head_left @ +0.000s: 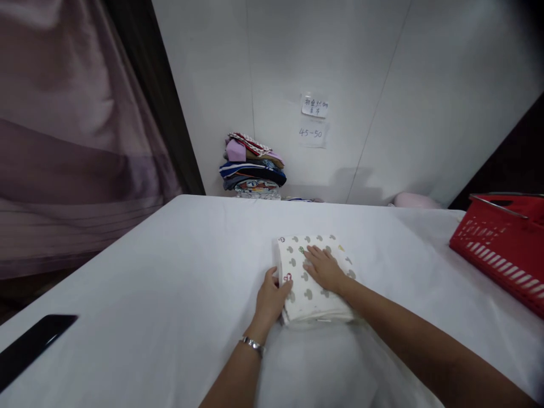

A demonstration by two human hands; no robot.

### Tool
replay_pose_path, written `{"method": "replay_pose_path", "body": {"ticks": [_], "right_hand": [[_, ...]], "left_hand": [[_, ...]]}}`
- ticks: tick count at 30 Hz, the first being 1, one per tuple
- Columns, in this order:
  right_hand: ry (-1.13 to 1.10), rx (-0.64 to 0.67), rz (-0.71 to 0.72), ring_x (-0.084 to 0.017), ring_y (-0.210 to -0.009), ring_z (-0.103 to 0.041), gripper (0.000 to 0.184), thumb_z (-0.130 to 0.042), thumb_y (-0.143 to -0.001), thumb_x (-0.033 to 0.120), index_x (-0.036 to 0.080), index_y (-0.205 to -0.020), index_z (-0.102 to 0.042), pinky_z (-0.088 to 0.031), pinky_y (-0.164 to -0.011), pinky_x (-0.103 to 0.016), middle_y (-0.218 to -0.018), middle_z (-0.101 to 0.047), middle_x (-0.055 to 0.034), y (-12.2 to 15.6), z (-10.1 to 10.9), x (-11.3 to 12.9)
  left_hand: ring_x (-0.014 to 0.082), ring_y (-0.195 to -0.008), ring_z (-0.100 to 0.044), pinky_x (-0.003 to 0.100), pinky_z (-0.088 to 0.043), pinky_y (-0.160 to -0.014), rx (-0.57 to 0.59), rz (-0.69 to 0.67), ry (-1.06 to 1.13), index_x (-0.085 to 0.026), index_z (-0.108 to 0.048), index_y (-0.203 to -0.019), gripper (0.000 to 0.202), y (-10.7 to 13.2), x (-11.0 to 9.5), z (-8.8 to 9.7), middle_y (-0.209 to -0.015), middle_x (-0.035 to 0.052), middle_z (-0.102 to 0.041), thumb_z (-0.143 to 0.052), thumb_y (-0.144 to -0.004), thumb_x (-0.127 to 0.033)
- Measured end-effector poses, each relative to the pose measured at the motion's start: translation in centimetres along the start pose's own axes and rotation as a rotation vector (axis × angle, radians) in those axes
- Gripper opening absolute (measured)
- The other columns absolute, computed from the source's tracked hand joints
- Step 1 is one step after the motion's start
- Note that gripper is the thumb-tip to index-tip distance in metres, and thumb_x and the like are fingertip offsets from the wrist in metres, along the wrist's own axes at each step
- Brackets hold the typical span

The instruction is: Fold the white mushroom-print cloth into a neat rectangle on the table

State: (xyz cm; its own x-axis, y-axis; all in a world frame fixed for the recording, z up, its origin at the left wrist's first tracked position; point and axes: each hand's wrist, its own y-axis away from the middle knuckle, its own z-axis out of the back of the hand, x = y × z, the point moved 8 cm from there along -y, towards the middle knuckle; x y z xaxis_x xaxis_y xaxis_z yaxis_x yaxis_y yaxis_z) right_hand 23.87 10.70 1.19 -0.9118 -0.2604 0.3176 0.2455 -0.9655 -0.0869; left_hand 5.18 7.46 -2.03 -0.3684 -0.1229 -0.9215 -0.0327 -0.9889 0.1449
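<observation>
A folded white cloth (pixel 317 303) printed with grey mushroom shapes and a few red, green and yellow ones lies on the white-covered table. At its left edge is my left hand (pixel 271 297), with the thumb on top and the other fingers curled at the side, pinching the edge. My right hand (pixel 325 269) rests flat on the cloth's upper face, fingers spread. A silver bracelet (pixel 254 344) circles my left wrist.
The white table (pixel 204 272) reaches a pale wall, where two handwritten papers (pixel 314 120) hang. A stack of folded fabrics (pixel 254 164) stands behind the far edge. A red basket (pixel 501 243) sits at right, a black flat object (pixel 38 345) at left, beside a pink curtain (pixel 76 141).
</observation>
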Motion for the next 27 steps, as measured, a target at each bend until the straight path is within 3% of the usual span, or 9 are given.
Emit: {"method": "replay_pose_path", "body": {"ticks": [3,7,10,16,22,27], "right_hand": [[0.032,0.095,-0.046,-0.025,-0.139,-0.019,0.052,-0.034,-0.092,0.041,0.017,-0.138,-0.039,-0.014,-0.110,-0.047,-0.149,-0.028,-0.0118,0.3,-0.6,0.5],[0.020,0.090,-0.035,-0.025,-0.140,-0.012,0.057,-0.031,-0.092,0.046,0.018,-0.141,-0.033,-0.013,-0.110,-0.048,-0.152,-0.020,-0.0101,0.1,-0.7,2.0],[0.047,0.074,0.027,-0.024,-0.140,-0.016,0.053,-0.029,-0.093,0.043,0.019,-0.140,-0.035,-0.013,-0.111,-0.048,-0.151,-0.023,-0.0083,0.1,-1.5,3.1],[0.028,0.013,0.045,-0.022,-0.138,-0.022,0.048,-0.027,-0.095,0.036,0.021,-0.138,-0.039,-0.017,-0.110,-0.047,-0.148,-0.031,-0.0074,0.3,-2.4,2.5],[-0.021,0.056,-0.001,-0.023,-0.138,-0.023,0.046,-0.030,-0.094,0.033,0.022,-0.137,-0.042,-0.019,-0.109,-0.050,-0.147,-0.032,-0.0081,-0.2,-2.0,2.3],[-0.050,0.077,-0.046,-0.025,-0.139,-0.018,0.046,-0.029,-0.094,0.032,0.019,-0.136,-0.043,-0.017,-0.110,-0.049,-0.149,-0.029,-0.0101,-3.1,-0.3,4.0]], "left_hand": [[0.0177,-0.079,-0.062,0.027,-0.045,-0.071,0.002,0.021,0.040,-0.018,-0.040,-0.129,0.062,-0.1,0.5,-0.2,-0.092,0.0045,-0.066,-0.062,-0.075,-0.040],[0.0169,-0.078,-0.063,0.026,-0.045,-0.070,0.007,0.020,0.175,-0.019,-0.039,-0.129,0.066,-0.1,0.9,-0.8,-0.090,0.0038,-0.066,-0.065,-0.073,-0.041],[0.0161,-0.079,-0.062,0.025,-0.046,-0.070,0.035,-0.002,0.344,-0.019,-0.037,-0.129,0.067,0.3,0.2,-1.5,-0.092,0.0044,-0.065,-0.067,-0.072,-0.036],[0.0158,-0.085,-0.061,0.024,-0.047,-0.072,0.029,0.040,0.545,-0.018,-0.036,-0.130,0.068,1.7,-1.2,-2.0,-0.098,0.0074,-0.062,-0.068,-0.072,-0.028],[0.0170,-0.088,-0.061,0.024,-0.047,-0.073,-0.004,0.166,0.476,-0.013,-0.027,-0.137,0.079,2.1,-0.3,-1.9,-0.107,0.0109,-0.060,-0.067,-0.071,-0.031],[0.0182,-0.085,-0.062,0.026,-0.045,-0.075,0.019,0.171,0.298,-0.013,-0.030,-0.136,0.075,1.9,0.2,-1.4,-0.102,0.0079,-0.064,-0.062,-0.069,-0.025]]}}
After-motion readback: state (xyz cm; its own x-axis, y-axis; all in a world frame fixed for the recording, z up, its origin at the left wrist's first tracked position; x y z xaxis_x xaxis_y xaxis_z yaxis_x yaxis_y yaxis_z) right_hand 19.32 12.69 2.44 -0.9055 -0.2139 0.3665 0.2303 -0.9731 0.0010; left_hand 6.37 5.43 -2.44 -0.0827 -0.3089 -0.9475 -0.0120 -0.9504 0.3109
